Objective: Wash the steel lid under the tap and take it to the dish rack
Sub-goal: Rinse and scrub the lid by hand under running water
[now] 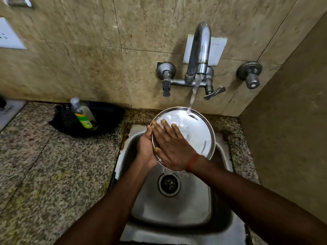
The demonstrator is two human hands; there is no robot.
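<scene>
Two hands on steel lid (194,128) | left hand (146,149) curled round its left rim, gripping | right hand (169,147) flat, fingers spread, pressing its face | lid tilted above sink (177,209), tap (199,50) stream hitting its upper edge | black dish (106,117) on bench (44,165) holds leaning soap bottle (84,114)

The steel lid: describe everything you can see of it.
The steel lid is round, shiny and wet, with a thin raised rim. It is held tilted over the sink, its left edge gripped by the left hand; the right hand lies flat on its face; tap water strikes its far rim.
</scene>
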